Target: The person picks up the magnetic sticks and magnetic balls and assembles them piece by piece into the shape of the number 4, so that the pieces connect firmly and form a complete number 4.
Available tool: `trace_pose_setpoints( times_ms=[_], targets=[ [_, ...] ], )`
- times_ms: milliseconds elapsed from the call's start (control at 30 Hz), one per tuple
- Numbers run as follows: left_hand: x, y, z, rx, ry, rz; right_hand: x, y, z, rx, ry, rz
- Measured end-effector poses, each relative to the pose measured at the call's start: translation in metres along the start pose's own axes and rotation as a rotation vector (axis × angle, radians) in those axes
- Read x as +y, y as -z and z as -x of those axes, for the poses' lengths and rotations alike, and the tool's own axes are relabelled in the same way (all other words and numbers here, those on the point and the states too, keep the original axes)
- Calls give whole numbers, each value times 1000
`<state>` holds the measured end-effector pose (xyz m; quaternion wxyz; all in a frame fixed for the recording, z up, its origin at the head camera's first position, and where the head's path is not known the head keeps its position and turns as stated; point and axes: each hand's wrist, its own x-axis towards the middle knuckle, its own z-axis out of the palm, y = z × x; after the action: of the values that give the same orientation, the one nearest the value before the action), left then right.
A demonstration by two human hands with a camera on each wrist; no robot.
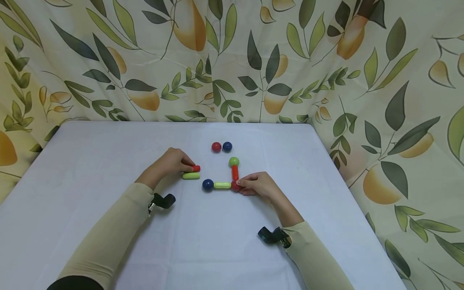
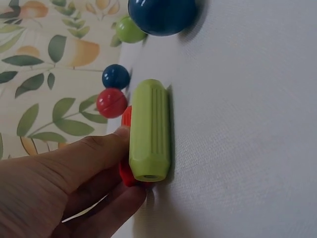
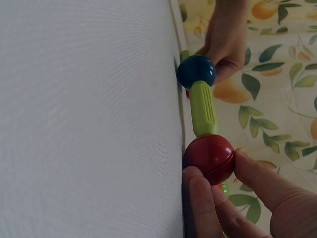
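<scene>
My left hand (image 1: 175,162) pinches a red rod (image 1: 196,168) between thumb and fingers. Right beside that lies a loose green rod (image 2: 150,131), which hides part of the red one in the left wrist view. With thumb and fingertips my right hand (image 1: 258,185) grips a red ball (image 3: 210,157), the corner of an L-shaped piece. From this ball a green rod (image 3: 203,109) runs left to a dark blue ball (image 1: 208,185). Another red rod (image 1: 235,172) leads away from it to a green ball (image 1: 234,162).
Farther back on the white-covered table (image 1: 203,241), a loose red ball (image 1: 216,147) and a loose blue ball (image 1: 227,146) lie side by side. A leaf-and-fruit patterned cloth (image 1: 224,92) hangs behind the table's far edge.
</scene>
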<state>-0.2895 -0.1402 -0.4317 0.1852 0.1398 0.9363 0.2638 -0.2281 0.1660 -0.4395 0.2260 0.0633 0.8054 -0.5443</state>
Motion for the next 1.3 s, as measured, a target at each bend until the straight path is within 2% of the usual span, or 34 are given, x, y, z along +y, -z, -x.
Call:
trace_pose_setpoints(
  times_ms=[100, 433, 567, 700, 933, 1300],
  targets=[
    [-1, -1, 0, 22, 30, 47, 0, 0, 0, 1, 1, 5],
    [-9, -5, 3, 181, 137, 229, 0, 0, 1, 1, 8, 14],
    [-8, -7, 2, 219, 171, 306, 0, 0, 2, 0, 6, 19],
    [-5, -8, 0, 218, 177, 354, 0, 0, 1, 1, -4, 14],
    [5, -13, -3, 198, 206, 376, 0, 0, 0, -9, 8, 11],
    [25, -19, 0, 172, 305, 384, 0, 0, -1, -16, 5, -12]
  ],
)
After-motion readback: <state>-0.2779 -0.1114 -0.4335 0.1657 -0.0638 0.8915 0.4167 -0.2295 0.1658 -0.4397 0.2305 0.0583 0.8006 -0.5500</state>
